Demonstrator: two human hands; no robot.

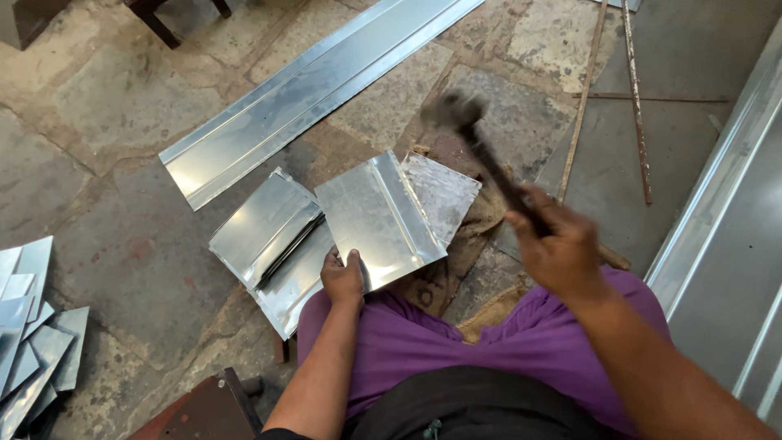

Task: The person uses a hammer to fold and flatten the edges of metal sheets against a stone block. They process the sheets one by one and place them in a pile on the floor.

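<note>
My left hand (344, 277) grips the near edge of a square galvanised sheet-metal piece (377, 218) that has a raised fold down its right side. The piece rests on a flat metal plate (444, 191) laid over sackcloth (481, 222) on the stone floor. My right hand (556, 248) holds the dark handle of a hammer (481, 147), raised above the sheet. The hammer head (450, 110) is blurred by motion. My legs in purple trousers (456, 342) sit below.
A stack of similar folded sheets (269, 236) lies left of the held piece. A long folded metal strip (309, 94) stretches across the floor behind. Cut metal pieces (32, 326) pile at the left edge. Thin rusty rods (635, 106) lie at right, large sheets (733, 244) beside them.
</note>
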